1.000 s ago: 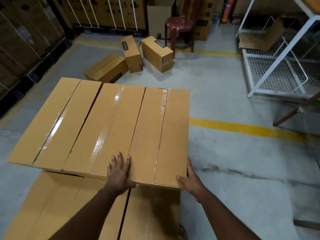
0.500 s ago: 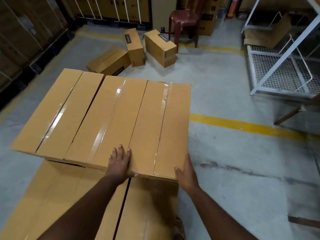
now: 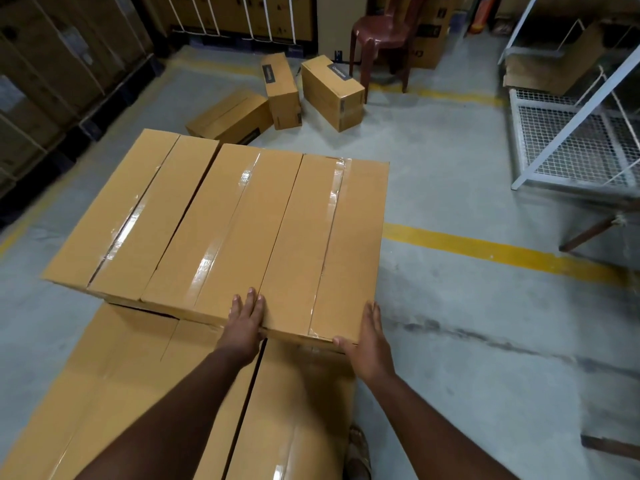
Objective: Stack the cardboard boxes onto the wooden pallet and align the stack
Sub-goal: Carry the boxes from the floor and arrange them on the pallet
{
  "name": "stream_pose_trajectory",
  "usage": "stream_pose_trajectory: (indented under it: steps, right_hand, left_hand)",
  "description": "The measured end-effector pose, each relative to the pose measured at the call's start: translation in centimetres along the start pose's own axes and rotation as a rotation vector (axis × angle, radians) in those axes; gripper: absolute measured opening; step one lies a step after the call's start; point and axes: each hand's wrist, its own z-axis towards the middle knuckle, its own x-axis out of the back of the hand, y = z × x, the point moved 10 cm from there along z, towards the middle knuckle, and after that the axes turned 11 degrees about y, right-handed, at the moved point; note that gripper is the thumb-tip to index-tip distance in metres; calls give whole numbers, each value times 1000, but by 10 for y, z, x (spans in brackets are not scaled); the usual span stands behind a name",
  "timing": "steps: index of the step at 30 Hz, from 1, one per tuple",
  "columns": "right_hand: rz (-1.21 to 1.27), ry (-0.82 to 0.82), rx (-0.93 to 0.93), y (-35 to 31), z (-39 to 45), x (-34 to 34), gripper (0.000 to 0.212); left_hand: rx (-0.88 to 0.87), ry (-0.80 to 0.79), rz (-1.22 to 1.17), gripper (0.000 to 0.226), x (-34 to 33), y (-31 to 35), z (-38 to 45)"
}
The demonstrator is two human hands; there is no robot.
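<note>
A: How is the grip set?

B: The left hand (image 3: 246,317) is laid flat, fingers straight, on the near end of the top tier, over the seam beside the right box (image 3: 325,244). The right hand (image 3: 369,336) is pressed open against that box's near right corner, thumb along the end face. Nothing is clasped.

A: Which step is judged to be in hand?

B: Aligning. The top tier (image 3: 214,223) is set skewed on the lower boxes (image 3: 138,386); the pallet is hidden. Three boxes (image 3: 280,91) are left on the floor (image 3: 467,306).

A: And next?

B: A push away, likely with a slight turn, until the edges are squared.

A: What is changed from a second ago?

B: The right hand is seen farther up the corner.
</note>
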Motion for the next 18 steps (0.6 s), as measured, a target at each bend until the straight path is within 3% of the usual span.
stream_pose_trajectory:
  steps: [8, 14, 18]
  right_hand:
    - [-45, -45, 92, 0, -12, 12, 83]
    - [-187, -8, 178, -17, -29, 18, 83]
    - [-46, 19, 258, -53, -61, 25, 76]
  left_hand:
    - [5, 29, 41, 97, -4, 6, -25]
    - [48, 73, -56, 92, 5, 19, -32]
    - [69, 189, -106, 81, 26, 26, -60]
